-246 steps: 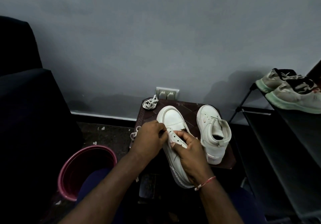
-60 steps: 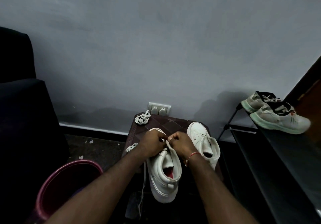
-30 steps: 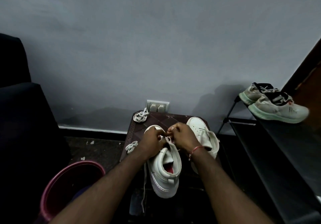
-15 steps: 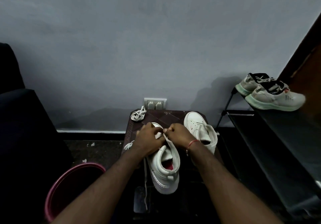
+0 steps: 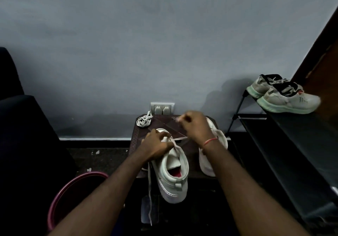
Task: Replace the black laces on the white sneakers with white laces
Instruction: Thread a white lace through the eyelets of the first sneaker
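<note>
Lace [image 5: 180, 138] is being held taut toward 1 o'clock by right hand [image 5: 196, 125], fingers pinched on it; sneaker [image 5: 173, 169], toe at 12, is being clamped by left hand [image 5: 157, 146].

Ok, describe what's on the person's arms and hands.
Both forearms are bare, with no sleeves in view. The left hand and right hand wear no gloves, and no ring or watch shows. A thin red thread band circles the right wrist.

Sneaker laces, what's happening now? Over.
Left grip holds near sneaker. Right grip pinches white lace, drawn taut. Nothing in the way.
</note>
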### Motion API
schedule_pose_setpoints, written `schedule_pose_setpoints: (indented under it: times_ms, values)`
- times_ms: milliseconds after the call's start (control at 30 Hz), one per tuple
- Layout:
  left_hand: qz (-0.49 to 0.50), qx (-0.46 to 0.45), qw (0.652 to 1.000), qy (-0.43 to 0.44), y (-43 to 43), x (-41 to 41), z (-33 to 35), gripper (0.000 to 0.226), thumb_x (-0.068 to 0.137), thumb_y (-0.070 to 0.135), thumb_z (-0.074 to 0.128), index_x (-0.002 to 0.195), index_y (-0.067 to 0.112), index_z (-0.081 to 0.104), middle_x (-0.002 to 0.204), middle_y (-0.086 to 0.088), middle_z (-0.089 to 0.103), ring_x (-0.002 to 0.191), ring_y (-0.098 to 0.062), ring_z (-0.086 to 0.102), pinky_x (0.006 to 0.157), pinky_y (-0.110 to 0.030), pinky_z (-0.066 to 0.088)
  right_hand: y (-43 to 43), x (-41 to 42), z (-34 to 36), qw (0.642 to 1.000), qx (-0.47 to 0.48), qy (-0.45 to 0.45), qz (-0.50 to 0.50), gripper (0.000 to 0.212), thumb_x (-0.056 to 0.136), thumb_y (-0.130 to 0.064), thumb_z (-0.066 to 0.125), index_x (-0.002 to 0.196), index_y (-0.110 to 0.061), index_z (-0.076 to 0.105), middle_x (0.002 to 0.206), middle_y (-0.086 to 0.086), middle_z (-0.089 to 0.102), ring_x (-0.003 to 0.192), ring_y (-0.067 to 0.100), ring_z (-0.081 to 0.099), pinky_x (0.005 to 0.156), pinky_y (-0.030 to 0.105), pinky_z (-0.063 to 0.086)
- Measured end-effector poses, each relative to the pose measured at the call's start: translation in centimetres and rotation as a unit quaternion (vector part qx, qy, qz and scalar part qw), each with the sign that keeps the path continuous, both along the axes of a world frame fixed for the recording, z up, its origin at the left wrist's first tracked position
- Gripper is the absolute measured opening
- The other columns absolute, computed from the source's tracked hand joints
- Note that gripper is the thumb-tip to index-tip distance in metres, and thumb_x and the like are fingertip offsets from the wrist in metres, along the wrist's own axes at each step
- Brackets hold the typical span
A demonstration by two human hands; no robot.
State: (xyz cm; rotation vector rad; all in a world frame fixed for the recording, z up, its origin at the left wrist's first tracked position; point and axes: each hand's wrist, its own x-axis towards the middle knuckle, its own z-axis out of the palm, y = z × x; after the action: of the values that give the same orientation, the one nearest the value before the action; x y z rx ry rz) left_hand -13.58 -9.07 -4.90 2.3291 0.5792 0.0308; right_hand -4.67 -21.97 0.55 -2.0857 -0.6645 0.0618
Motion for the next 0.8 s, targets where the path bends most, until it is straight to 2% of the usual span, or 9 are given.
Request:
schedule_pose_setpoints:
  times_ms: [133, 333, 433, 500, 533, 567, 667, 733, 800]
  values:
    - [0.012, -0.017, 1.000, -0.006, 0.1, -0.1, -0.4, 0.078, 0.043, 0.065, 0.038, 0.113, 0.042, 0.066, 0.108, 0.000, 0.046, 0.121, -0.023, 0.050, 0.105, -0.043, 0.039, 0.4, -1.0, -3.1, 0.962, -0.262, -0.009, 0.081, 0.017, 0.089, -0.022, 0.064, 0.097, -0.011, 0.074, 0.101, 0.015, 0.072, 0.102, 0.029, 0.066, 0.081, 0.028, 0.048]
    - [-0.008, 0.003, 1.000, 0.013, -0.2, -0.3, 0.0, 0.070, 0.057, 0.056, 0.044, 0.123, 0.041, 0.060, 0.119, -0.004, 0.046, 0.125, -0.025, 0.042, 0.108, -0.041, 0.034, 1.0, -1.3, -2.5, 0.934, -0.342, -0.048, 0.096, 0.026, 0.097, -0.028, 0.051, 0.100, -0.007, 0.066, 0.110, 0.018, 0.068, 0.106, 0.034, 0.062, 0.078, 0.030, 0.043]
    - [-0.014, 0.007, 1.000, 0.016, -0.3, -0.5, 0.3, 0.069, 0.059, 0.051, 0.044, 0.126, 0.041, 0.058, 0.124, -0.005, 0.046, 0.126, -0.025, 0.041, 0.109, -0.041, 0.033, 0.4, -1.8, -0.4, 0.985, 0.019, 0.135, 0.101, 0.026, 0.102, -0.018, 0.044, 0.081, -0.014, 0.060, 0.088, 0.010, 0.068, 0.086, 0.024, 0.063, 0.078, 0.033, 0.045]
    - [-0.018, 0.001, 1.000, 0.018, -0.2, -0.5, 0.3, 0.069, 0.060, 0.050, 0.044, 0.127, 0.042, 0.058, 0.125, -0.004, 0.046, 0.127, -0.024, 0.041, 0.110, -0.040, 0.032, -0.1, -1.3, 1.1, 0.858, 0.387, 0.330, 0.075, 0.028, 0.102, -0.016, 0.041, 0.079, -0.014, 0.055, 0.075, 0.004, 0.068, 0.076, 0.017, 0.066, 0.077, 0.035, 0.049]
    - [-0.018, -0.002, 1.000, 0.019, -0.3, -0.5, 0.3, 0.069, 0.060, 0.050, 0.045, 0.127, 0.043, 0.058, 0.126, -0.004, 0.046, 0.127, -0.024, 0.041, 0.110, -0.040, 0.032, -0.3, -1.0, 1.3, 0.798, 0.469, 0.371, 0.076, 0.027, 0.102, -0.018, 0.041, 0.079, -0.012, 0.053, 0.069, 0.003, 0.066, 0.071, 0.018, 0.067, 0.075, 0.036, 0.051]
    - [-0.018, -0.006, 1.000, 0.018, -0.2, -0.4, 0.2, 0.068, 0.059, 0.050, 0.045, 0.126, 0.043, 0.058, 0.126, -0.004, 0.046, 0.127, -0.024, 0.041, 0.111, -0.041, 0.031, -0.4, -0.8, 1.2, 0.789, 0.481, 0.376, 0.072, 0.026, 0.102, -0.018, 0.042, 0.080, -0.011, 0.054, 0.065, 0.003, 0.062, 0.062, 0.019, 0.065, 0.069, 0.035, 0.052]
    - [-0.017, -0.021, 1.000, 0.012, 0.1, -0.2, -0.2, 0.066, 0.060, 0.051, 0.047, 0.124, 0.042, 0.060, 0.124, -0.006, 0.046, 0.126, -0.025, 0.043, 0.110, -0.042, 0.033, -0.4, -0.9, -1.0, 0.979, 0.123, 0.152, 0.056, 0.024, 0.097, -0.016, 0.056, 0.074, -0.018, 0.064, 0.056, -0.005, 0.057, 0.042, 0.005, 0.050, 0.051, 0.024, 0.044]
    - [-0.018, -0.022, 1.000, 0.006, 0.2, -0.2, -0.5, 0.064, 0.063, 0.053, 0.046, 0.124, 0.041, 0.061, 0.122, -0.007, 0.047, 0.124, -0.026, 0.044, 0.108, -0.043, 0.036, -0.2, -1.1, -3.0, 0.987, -0.144, 0.009, 0.078, 0.026, 0.091, -0.019, 0.063, 0.066, -0.018, 0.069, 0.059, -0.003, 0.065, 0.055, 0.006, 0.059, 0.059, 0.024, 0.041]
    - [-0.018, -0.017, 1.000, 0.005, 0.3, -0.2, -0.5, 0.064, 0.067, 0.059, 0.044, 0.125, 0.040, 0.061, 0.121, -0.008, 0.048, 0.123, -0.026, 0.046, 0.106, -0.043, 0.038, 0.3, -1.6, -3.4, 0.968, -0.237, -0.019, 0.084, 0.016, 0.088, -0.023, 0.064, 0.084, -0.012, 0.076, 0.085, 0.010, 0.073, 0.086, 0.023, 0.068, 0.073, 0.027, 0.046]
